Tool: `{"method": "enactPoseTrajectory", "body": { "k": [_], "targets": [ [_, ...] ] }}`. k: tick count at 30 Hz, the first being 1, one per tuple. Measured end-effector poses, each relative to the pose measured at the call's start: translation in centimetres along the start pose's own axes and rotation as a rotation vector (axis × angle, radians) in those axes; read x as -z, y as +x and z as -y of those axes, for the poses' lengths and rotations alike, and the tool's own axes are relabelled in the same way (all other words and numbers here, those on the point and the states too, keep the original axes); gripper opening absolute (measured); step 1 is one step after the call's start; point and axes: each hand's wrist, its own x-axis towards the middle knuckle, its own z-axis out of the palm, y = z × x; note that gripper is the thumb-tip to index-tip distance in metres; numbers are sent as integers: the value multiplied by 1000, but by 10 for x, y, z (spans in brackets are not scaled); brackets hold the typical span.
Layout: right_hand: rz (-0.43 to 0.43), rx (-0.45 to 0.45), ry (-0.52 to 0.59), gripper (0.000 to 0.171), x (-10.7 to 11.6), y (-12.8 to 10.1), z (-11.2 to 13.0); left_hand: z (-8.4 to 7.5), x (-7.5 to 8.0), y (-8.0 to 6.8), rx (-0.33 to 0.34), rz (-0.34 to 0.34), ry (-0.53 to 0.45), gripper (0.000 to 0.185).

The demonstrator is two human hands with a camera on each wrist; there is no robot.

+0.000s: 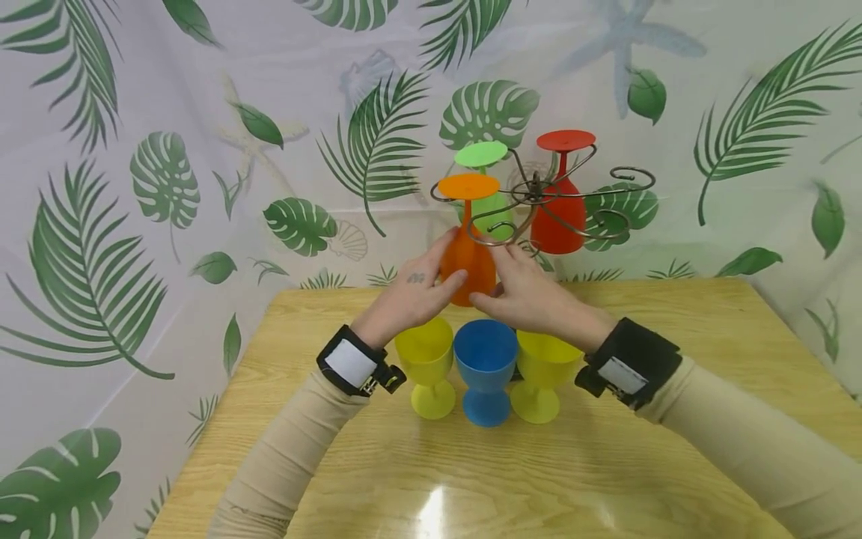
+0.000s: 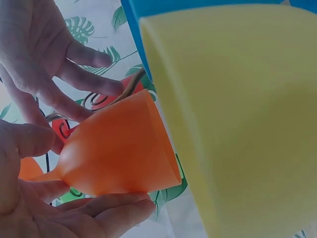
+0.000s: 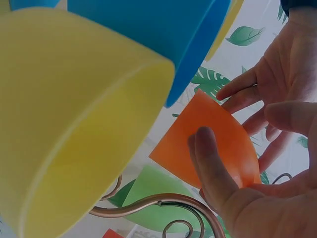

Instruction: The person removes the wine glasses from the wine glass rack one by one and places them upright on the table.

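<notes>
An orange goblet (image 1: 471, 263) hangs upside down from a curly metal rack (image 1: 539, 191) at the back of the wooden table (image 1: 673, 337). Both hands hold its bowl. My left hand (image 1: 441, 277) cups it from the left, thumb on the front. My right hand (image 1: 501, 284) meets it from the right with its thumb on the bowl. The left wrist view shows the orange goblet (image 2: 119, 148) lying between my left palm below and the right hand's fingers (image 2: 79, 82) above. In the right wrist view my right thumb (image 3: 213, 163) presses on the orange goblet (image 3: 181, 141).
A green goblet (image 1: 491, 206) and a red goblet (image 1: 559, 217) also hang upside down on the rack. Upright under my wrists stand a yellow goblet (image 1: 424, 355), a blue goblet (image 1: 485, 367) and another yellow goblet (image 1: 542, 367). A leaf-print curtain hangs behind.
</notes>
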Motion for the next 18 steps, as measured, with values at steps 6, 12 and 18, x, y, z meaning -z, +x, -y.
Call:
{"method": "enactPoseTrajectory", "body": {
  "k": [6, 12, 18],
  "targets": [
    [-55, 23, -42, 80, -6, -2, 1, 0, -1, -4, -8, -8, 7, 70],
    [-86, 38, -32, 76, -10, -3, 4, 0, -1, -11, -19, -21, -7, 71],
    [-88, 31, -24, 80, -12, -4, 6, 1, -1, -16, -8, -38, -19, 69]
  ]
}}
